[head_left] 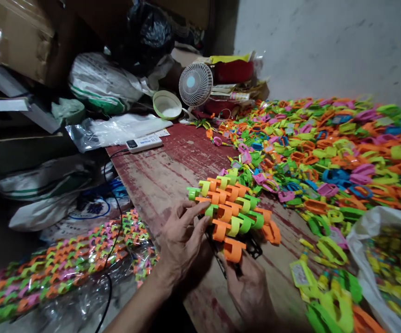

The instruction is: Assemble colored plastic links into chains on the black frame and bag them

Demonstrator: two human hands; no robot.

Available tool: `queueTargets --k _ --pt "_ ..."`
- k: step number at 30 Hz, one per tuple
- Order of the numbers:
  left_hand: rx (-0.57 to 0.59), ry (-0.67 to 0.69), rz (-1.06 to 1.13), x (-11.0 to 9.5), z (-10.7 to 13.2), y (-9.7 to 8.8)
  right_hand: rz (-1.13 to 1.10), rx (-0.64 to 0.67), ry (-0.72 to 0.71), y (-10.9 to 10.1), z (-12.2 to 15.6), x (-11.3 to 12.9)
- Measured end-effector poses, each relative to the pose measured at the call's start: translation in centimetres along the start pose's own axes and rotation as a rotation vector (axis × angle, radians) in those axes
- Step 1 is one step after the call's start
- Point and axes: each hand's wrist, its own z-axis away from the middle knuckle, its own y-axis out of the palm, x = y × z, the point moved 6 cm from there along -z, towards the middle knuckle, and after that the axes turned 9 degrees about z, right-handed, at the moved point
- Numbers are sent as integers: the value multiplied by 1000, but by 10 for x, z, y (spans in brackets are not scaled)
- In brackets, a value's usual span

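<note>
Rows of C-shaped plastic pieces in orange, green and yellow stand close together on a black rack, which is mostly hidden beneath them. At the rows' left side, my left hand has its thumb and forefinger closed on a green plastic piece. My right hand pinches an orange plastic piece at the near end of the rack; its other fingers are partly hidden. Another orange piece sits at the right edge of the rows.
A heap of bright plastic rings covers the table's right side, near an open white sack of small yellow parts. A power bank, bowl and fan stand farther back. A black cable hangs at the left, over bagged pieces.
</note>
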Motion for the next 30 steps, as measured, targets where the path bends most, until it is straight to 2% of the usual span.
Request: queueTargets --k 6,10,13,17,18,19,21,23,25,27,30 --pt "99 53 164 12 -12 1 -43 133 -20 2 -12 3" --pt "117 70 163 13 -14 1 -9 75 -24 3 -7 3" --pt "51 30 120 11 -3 0 2 45 -16 3 -3 2" --pt "-124 -172 139 12 32 -2 -40 78 30 5 -2 -2" --pt "-133 -227 156 13 42 -1 -53 85 47 6 -2 -4" --pt "-98 -279 163 14 52 3 -68 89 60 6 -2 -4" --pt "43 -340 133 16 66 13 -94 94 75 7 -2 -4" --pt "197 -350 80 20 72 23 -118 123 91 8 -2 -1" --pt "291 -326 44 25 70 28 -153 163 107 8 -4 2" --pt "343 -307 13 31 66 31 -187 202 110 3 -5 4" --pt "329 -308 -51 43 66 30 -162 201 81 -21 -10 -7"
